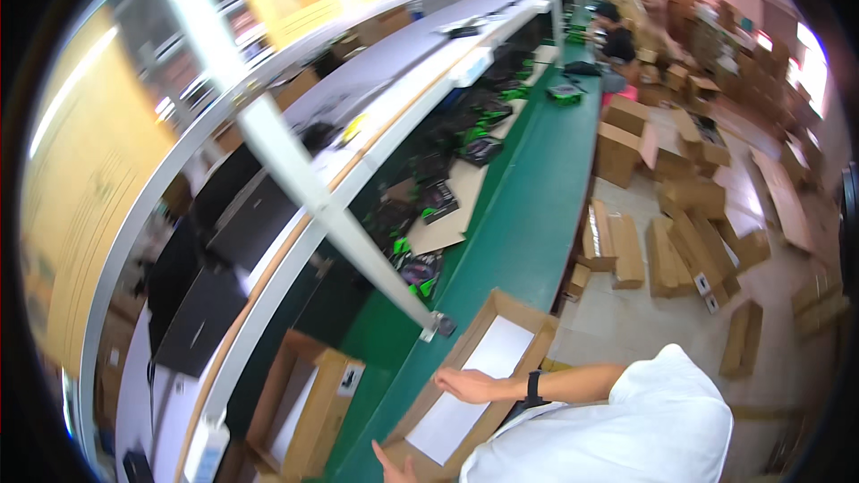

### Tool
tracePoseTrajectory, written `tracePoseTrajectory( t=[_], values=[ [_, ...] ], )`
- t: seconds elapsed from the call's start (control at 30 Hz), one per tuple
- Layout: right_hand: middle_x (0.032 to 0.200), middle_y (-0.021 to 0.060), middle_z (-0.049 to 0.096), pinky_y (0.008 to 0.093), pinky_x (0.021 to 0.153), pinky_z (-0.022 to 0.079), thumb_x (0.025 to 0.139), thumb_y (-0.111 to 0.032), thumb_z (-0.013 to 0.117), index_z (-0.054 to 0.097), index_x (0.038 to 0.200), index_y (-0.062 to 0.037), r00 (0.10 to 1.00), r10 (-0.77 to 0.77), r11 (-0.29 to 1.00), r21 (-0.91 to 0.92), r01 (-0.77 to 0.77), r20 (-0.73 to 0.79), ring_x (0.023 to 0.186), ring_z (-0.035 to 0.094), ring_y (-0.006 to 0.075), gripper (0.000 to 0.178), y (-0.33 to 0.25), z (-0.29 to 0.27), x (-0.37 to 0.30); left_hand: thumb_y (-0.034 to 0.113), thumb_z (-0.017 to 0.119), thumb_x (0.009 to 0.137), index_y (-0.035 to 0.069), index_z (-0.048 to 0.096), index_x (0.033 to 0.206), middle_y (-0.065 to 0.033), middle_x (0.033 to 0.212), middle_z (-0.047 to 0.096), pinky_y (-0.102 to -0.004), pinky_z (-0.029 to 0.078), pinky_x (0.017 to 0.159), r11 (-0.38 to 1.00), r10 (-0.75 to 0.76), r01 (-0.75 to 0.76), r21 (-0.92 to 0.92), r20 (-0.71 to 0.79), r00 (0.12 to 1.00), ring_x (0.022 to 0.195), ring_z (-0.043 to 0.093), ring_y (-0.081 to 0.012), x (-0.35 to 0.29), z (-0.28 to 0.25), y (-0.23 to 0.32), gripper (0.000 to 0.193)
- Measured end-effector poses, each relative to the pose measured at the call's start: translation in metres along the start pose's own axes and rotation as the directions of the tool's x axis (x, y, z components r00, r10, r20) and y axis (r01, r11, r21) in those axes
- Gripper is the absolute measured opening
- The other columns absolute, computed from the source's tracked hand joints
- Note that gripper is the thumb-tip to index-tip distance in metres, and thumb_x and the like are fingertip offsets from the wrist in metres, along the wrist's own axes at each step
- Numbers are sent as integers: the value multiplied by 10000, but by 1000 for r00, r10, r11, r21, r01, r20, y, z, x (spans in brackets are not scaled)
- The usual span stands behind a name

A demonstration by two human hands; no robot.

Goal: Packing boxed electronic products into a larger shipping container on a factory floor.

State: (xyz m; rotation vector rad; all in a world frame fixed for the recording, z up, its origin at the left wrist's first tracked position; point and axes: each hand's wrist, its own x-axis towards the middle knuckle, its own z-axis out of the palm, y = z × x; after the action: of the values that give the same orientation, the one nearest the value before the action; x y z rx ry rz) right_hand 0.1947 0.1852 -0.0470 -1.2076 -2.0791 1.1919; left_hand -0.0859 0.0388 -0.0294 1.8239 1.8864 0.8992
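An open cardboard box (483,376) with a white sheet (474,385) lying inside is seen on the green bench (528,215), at the near end. The right hand (467,385) is held flat over the box, fingers stretched out and open, nothing gripped; a dark watch (533,387) is worn at its wrist. Only part of the left hand (391,465) is seen at the near corner of the box, a finger raised; whether it is open or closed cannot be told. A second open box (304,402) stands to the left. Dark and green packages (429,206) are spread farther along the bench. Many cardboard boxes (689,241) are scattered on the floor at right.
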Motion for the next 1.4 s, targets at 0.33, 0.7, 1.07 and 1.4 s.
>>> tracePoseTrajectory(
  t=[0.33,0.7,1.07,1.4],
  values=[
    [1275,217,493,393,894,455,912,-149,552,338,1370,-48,992,-91,984,159,77,83,1052,568,322,516,-19,50,16,226,585,871,39,564,957,-173,929,585,-463,464,776,976,-207,218,23,-230,951,908,569,-375,38,7,-33,208],
    [837,152,666,504,985,330,883,-325,564,689,772,-18,867,-422,492,-737,463,263,892,585,316,350,-2,-54,-9,208,605,853,32,549,956,-186,927,560,-468,457,754,932,-347,361,-26,-350,870,866,568,-387,-23,-45,-76,211],
    [1025,50,653,398,917,476,974,-286,476,577,1195,-53,892,-239,427,-784,452,384,913,625,207,336,58,-79,-17,190,628,798,47,530,974,-176,978,522,-443,453,797,907,-419,371,-201,-342,841,933,540,-386,-12,-37,-81,247],
    [556,161,488,437,790,408,858,-221,591,504,561,20,978,-209,741,-651,164,8,581,463,357,392,25,-51,-15,196,622,757,22,538,966,-200,1013,524,-431,449,827,884,-448,371,-284,-291,845,960,530,-386,-10,-40,-80,284]
  ],
)
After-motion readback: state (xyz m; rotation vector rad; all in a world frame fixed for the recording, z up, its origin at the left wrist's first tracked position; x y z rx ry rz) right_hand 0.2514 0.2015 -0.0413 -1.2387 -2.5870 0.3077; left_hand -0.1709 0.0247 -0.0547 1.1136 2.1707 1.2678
